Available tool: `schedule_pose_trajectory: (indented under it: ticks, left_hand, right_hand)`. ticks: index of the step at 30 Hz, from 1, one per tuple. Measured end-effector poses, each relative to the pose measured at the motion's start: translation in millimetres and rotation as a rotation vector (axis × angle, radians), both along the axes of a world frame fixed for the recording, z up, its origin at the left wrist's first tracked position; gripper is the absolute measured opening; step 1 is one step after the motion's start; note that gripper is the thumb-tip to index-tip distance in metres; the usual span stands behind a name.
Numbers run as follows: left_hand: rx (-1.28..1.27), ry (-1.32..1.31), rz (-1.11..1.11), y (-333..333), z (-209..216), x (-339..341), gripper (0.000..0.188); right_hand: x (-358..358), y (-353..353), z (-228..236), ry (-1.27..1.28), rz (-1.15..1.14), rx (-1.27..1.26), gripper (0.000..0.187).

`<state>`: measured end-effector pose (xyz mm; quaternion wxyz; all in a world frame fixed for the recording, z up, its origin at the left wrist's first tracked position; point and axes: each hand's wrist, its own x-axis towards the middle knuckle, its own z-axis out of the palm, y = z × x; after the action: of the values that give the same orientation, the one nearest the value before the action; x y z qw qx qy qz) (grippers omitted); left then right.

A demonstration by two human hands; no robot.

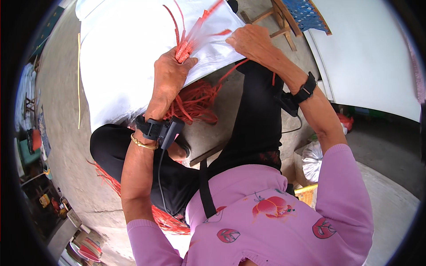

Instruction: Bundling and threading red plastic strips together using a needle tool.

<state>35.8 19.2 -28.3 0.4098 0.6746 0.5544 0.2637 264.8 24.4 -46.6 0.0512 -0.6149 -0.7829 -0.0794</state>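
Observation:
My left hand (169, 73) is closed round a small woven piece of red strips (183, 52), with loose strip ends standing up from it, some smeared by motion. The piece is held just over a white cloth (128, 57) spread in front of my knees. My right hand (253, 41) is closed at the cloth's right edge, its knuckles up. From its fingers a thin grey rod-like thing (218, 41) points toward the woven piece; most of it is hidden. One long red strip (230, 71) runs from below my right hand down toward a tangled heap of red strips (195, 104).
More red strips (166, 221) lie beside my left thigh. A wooden stool with a blue woven seat (306, 15) stands at the far right, near a white panel (368, 48). A clear plastic bag (313, 156) sits by my right hip. Household things (51, 201) crowd the left.

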Motion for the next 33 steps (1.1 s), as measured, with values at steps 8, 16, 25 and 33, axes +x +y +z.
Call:
schedule_pose_trajectory:
  ticks: [8,16,25,33]
  left_hand:
    - [0.158,0.163,-0.109,0.0,-7.5,6.8,0.030]
    - [0.082,0.175,-0.155,11.8,-23.3,3.1,0.021]
    - [-0.163,0.060,-0.144,27.8,-24.3,-5.6,0.017]
    - [-0.157,-0.016,-0.085,19.7,-14.1,-0.7,0.028]
  right_hand:
    - [19.8,-2.5,-30.0,0.126,0.110,0.008,0.015]
    - [13.1,-5.2,-19.8,0.197,0.086,0.049,0.031]
    - [9.8,-3.7,-15.7,0.132,-0.029,-0.126,0.037]
    - [10.4,-1.2,-20.5,0.136,0.006,-0.080,0.039]
